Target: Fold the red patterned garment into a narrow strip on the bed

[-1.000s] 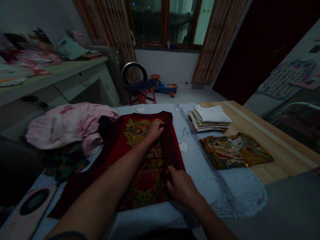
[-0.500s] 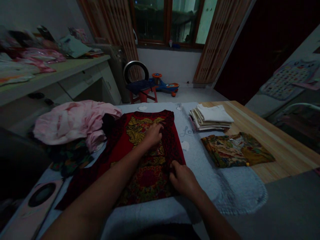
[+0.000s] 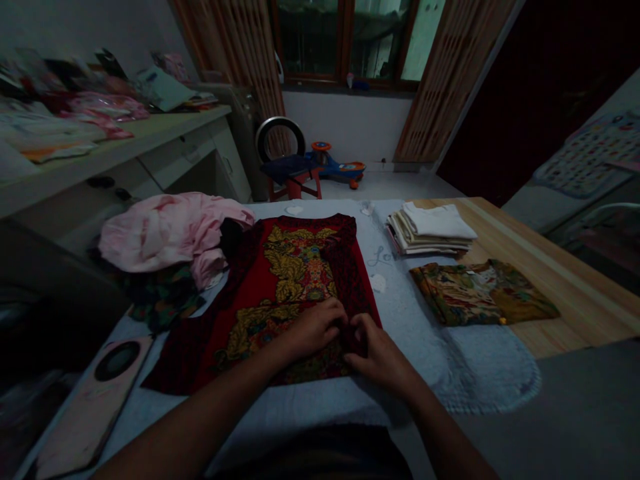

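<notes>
Pinching the near end of a dark sleeve (image 3: 346, 277), lengthwise up-frame, with left hand (image 3: 316, 328) and right hand (image 3: 383, 359), lower centre!

Table (image 3: 530, 267), cloth (image 3: 405, 300) over its left and middle. On it: phone (image 3: 95, 410), near left corner; heap of clothes (image 3: 165, 233), left edge, behind phone; shirt (image 3: 300, 273), spread mid-cloth, right of heap; stack of folded clothes (image 3: 433, 230), far edge, right of shirt; folded top (image 3: 480, 293), before stack. Stool (image 3: 295, 177), behind table.

A wood-framed window (image 3: 345, 47) between striped curtains (image 3: 435, 80) overlooks a dim room with pale walls (image 3: 345, 127).
</notes>
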Demonstrator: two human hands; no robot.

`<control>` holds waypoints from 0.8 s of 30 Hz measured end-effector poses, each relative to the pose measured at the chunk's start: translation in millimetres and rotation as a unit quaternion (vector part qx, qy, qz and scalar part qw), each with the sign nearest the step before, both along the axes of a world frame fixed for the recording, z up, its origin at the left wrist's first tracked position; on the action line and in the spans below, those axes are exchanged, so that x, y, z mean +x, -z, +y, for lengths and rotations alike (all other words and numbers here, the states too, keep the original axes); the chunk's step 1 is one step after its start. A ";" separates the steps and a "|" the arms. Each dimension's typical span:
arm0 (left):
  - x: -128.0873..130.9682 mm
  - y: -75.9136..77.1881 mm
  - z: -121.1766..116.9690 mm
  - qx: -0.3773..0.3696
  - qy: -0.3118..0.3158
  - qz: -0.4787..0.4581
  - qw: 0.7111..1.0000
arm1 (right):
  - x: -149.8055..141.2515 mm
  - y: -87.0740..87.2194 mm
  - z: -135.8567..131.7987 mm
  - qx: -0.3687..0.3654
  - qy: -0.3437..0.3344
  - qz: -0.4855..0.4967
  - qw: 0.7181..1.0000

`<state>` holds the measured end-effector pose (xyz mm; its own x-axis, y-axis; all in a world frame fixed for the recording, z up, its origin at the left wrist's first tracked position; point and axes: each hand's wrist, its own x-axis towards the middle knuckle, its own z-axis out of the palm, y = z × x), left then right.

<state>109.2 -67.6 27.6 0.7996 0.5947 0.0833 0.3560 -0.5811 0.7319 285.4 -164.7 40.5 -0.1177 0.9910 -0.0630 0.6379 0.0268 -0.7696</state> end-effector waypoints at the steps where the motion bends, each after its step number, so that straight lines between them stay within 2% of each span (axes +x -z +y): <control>1: -0.9 2.4 -0.7 0.014 -0.009 -0.002 1.000 | 1.9 1.5 -5.0 0.011 0.002 -0.007 1.000; 5: -7.5 8.2 -4.7 0.046 -0.053 0.010 0.997 | 4.9 10.8 -20.9 0.073 0.014 -0.095 0.993; 9: -10.7 6.2 -10.4 0.023 -0.100 0.029 0.994 | -1.6 19.3 -26.1 0.133 0.016 -0.141 0.981; 11: -10.1 3.1 -13.0 -0.036 -0.131 0.020 0.991 | -5.9 20.7 -25.9 0.158 0.019 -0.131 0.979; 13: -8.2 -0.5 -14.6 -0.144 -0.151 0.007 0.978 | -9.5 20.5 -25.4 0.179 0.017 -0.127 0.975; 16: -3.2 -5.7 -15.3 -0.316 -0.180 -0.027 0.931 | -13.2 19.2 -25.6 0.209 -0.002 -0.138 0.968; 18: 0.9 -7.8 -15.7 -0.382 -0.196 -0.065 0.901 | -14.6 19.2 -26.5 0.229 -0.024 -0.140 0.963; 21: 8.2 -6.8 -17.2 -0.407 -0.204 -0.116 0.883 | -15.5 20.6 -28.0 0.245 -0.047 -0.136 0.959; 24: 17.2 -2.2 -18.8 -0.354 -0.225 -0.130 0.898 | -15.7 21.8 -28.5 0.248 -0.057 -0.131 0.958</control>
<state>126.4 -86.5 29.8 0.4725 0.8308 -0.2942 0.2012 0.2233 0.9538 269.6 -193.2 18.7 -0.2710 0.8885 0.3702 0.7786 0.4285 -0.4585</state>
